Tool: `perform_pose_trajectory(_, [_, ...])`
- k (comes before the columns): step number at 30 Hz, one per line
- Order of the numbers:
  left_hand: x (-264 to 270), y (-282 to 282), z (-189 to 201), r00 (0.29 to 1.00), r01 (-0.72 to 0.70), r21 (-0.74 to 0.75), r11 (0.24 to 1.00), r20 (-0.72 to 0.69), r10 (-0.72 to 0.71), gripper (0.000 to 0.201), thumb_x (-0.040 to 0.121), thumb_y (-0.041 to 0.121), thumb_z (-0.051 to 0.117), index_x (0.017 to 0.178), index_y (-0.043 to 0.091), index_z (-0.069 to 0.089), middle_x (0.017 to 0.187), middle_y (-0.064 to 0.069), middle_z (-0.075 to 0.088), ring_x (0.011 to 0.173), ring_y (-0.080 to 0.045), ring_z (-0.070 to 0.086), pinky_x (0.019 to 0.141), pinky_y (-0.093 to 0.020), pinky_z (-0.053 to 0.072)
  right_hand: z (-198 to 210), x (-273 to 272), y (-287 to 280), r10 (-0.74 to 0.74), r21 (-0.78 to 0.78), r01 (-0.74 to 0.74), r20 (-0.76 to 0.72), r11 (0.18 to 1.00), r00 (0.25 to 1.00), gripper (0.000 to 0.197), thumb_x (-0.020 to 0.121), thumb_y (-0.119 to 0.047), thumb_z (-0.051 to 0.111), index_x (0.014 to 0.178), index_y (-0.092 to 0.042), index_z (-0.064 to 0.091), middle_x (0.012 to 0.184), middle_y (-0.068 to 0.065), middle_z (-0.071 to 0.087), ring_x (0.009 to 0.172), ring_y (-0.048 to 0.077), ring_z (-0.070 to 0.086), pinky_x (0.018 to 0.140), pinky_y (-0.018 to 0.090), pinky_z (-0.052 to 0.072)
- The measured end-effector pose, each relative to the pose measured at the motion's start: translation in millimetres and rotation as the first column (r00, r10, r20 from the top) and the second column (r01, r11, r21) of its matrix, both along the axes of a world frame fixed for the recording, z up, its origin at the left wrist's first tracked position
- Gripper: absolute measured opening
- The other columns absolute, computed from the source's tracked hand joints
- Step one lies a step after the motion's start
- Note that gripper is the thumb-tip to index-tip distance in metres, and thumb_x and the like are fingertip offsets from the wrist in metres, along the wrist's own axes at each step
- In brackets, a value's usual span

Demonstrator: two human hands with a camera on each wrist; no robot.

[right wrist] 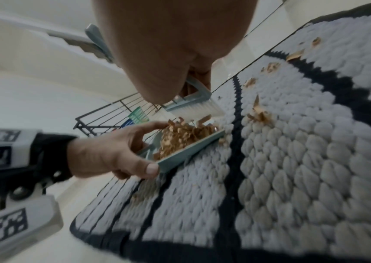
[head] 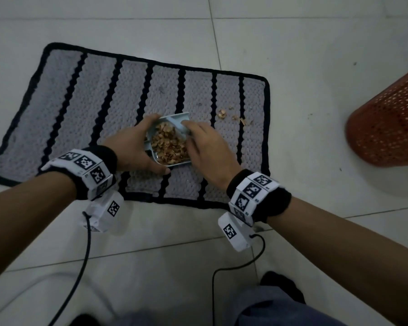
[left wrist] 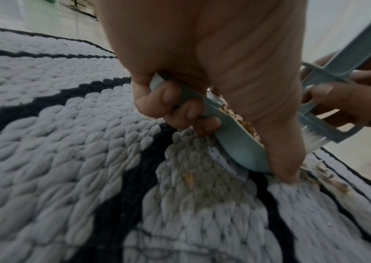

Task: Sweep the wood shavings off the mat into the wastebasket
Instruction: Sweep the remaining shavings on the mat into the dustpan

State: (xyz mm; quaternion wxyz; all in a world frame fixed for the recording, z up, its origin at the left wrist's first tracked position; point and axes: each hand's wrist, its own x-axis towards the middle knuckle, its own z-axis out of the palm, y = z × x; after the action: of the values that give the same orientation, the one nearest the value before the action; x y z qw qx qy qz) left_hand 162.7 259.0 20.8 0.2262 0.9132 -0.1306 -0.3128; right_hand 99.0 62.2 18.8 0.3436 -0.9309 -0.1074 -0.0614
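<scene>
A grey mat (head: 80, 109) with black stripes lies on the tiled floor. My left hand (head: 134, 147) grips a light blue dustpan (head: 172, 164) resting on the mat, heaped with wood shavings (head: 167, 142). Its fingers (left wrist: 180, 110) curl under the pan's edge (left wrist: 236, 140). My right hand (head: 205, 147) holds a small blue brush (head: 177, 121) over the pan's far side, its white bristles (right wrist: 191, 108) pointing down beside the heap (right wrist: 184, 137). A few loose shavings (head: 222, 114) lie on the mat to the right. The orange perforated wastebasket (head: 386, 123) stands on the floor, right of the mat.
Pale floor tiles (head: 304, 55) surround the mat. Two black cables (head: 85, 255) trail from the wrist cameras across the floor near my knees. A dark wire rack (right wrist: 112, 117) stands in the background of the right wrist view.
</scene>
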Motion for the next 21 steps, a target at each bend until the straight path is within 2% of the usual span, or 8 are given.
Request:
perform_pose_trajectory(4, [-0.4, -0.3, 1.6, 1.0, -0.01, 0.025, 1.0, 0.009, 0.01, 0.133, 0.037, 0.073, 0.082, 0.145, 0.046, 0.009, 0.139, 0.002, 0.053, 0.111, -0.025, 0.059, 0.093, -0.042, 0.052, 11.4, 15.2, -31.7, -0.217, 0.07, 0.214, 0.042, 0.974, 0.975, 0.027, 0.098, -0.007, 0.046, 0.122, -0.004, 0.058, 0.104, 0.014, 0.065, 0.09, 0.024, 0.058, 0.076, 0.031, 0.046])
perform_pose_trajectory(6, [0.7, -2.3, 3.5, 1.0, -0.001, 0.041, 0.999, -0.003, 0.001, 0.134, 0.038, 0.075, 0.081, 0.146, 0.047, 0.007, 0.141, 0.001, 0.051, 0.112, -0.025, 0.059, 0.092, -0.041, 0.052, 12.3, 27.5, -55.6, -0.326, 0.051, 0.323, 0.066, 0.945, 0.943, 0.026, 0.098, -0.009, 0.044, 0.12, -0.005, 0.059, 0.102, 0.013, 0.066, 0.089, 0.022, 0.058, 0.075, 0.032, 0.048])
perform_pose_trajectory(8, [1.4, -4.8, 4.6, 1.0, 0.007, 0.068, 0.998, -0.002, -0.007, 0.135, 0.036, 0.081, 0.077, 0.146, 0.047, 0.005, 0.142, 0.0, 0.05, 0.112, -0.027, 0.059, 0.092, -0.041, 0.052, 10.3, 38.9, -78.0, -0.404, 0.006, 0.405, 0.08, 0.914, 0.911, 0.03, 0.098, -0.01, 0.042, 0.123, -0.005, 0.058, 0.105, 0.017, 0.065, 0.095, 0.029, 0.06, 0.08, 0.033, 0.047])
perform_pose_trajectory(11, [0.0, -8.2, 1.6, 1.0, 0.007, 0.091, 0.996, 0.003, -0.007, 0.137, 0.037, 0.082, 0.075, 0.147, 0.045, 0.002, 0.143, -0.001, 0.049, 0.112, -0.028, 0.058, 0.093, -0.04, 0.051, 1.6, 47.9, -98.9, -0.475, -0.089, 0.473, -0.001, 0.876, 0.88, 0.033, 0.099, -0.011, 0.04, 0.129, -0.006, 0.053, 0.109, 0.021, 0.062, 0.1, 0.035, 0.058, 0.08, 0.035, 0.044])
perform_pose_trajectory(14, [-1.9, -11.2, -4.0, 1.0, -0.006, 0.098, 0.995, 0.019, 0.004, 0.135, 0.045, 0.073, 0.081, 0.15, 0.04, 0.004, 0.143, -0.004, 0.048, 0.114, -0.029, 0.056, 0.09, -0.035, 0.049, -7.9, 46.7, -93.0, -0.433, -0.12, 0.422, -0.084, 0.899, 0.898, 0.033, 0.098, -0.01, 0.04, 0.128, -0.006, 0.054, 0.111, 0.02, 0.062, 0.1, 0.035, 0.058, 0.08, 0.039, 0.047])
perform_pose_trajectory(17, [-2.2, -12.8, -6.2, 1.0, -0.02, 0.091, 0.996, 0.021, 0.018, 0.133, 0.049, 0.068, 0.083, 0.151, 0.037, 0.005, 0.143, -0.007, 0.048, 0.114, -0.03, 0.056, 0.088, -0.032, 0.046, -10.7, 38.6, -67.4, -0.319, -0.107, 0.31, -0.074, 0.945, 0.945, 0.03, 0.097, -0.009, 0.043, 0.123, -0.005, 0.056, 0.109, 0.02, 0.063, 0.098, 0.035, 0.059, 0.08, 0.043, 0.05])
perform_pose_trajectory(21, [-2.8, -14.6, -6.7, 0.999, -0.028, 0.089, 0.996, 0.026, 0.026, 0.13, 0.052, 0.063, 0.085, 0.151, 0.036, 0.006, 0.141, -0.007, 0.05, 0.113, -0.029, 0.056, 0.084, -0.029, 0.044, -11.4, 23.5, -29.4, -0.143, -0.129, 0.129, -0.101, 0.983, 0.985, 0.035, 0.096, -0.005, 0.045, 0.131, -0.006, 0.051, 0.112, 0.021, 0.059, 0.098, 0.035, 0.054, 0.077, 0.04, 0.047])
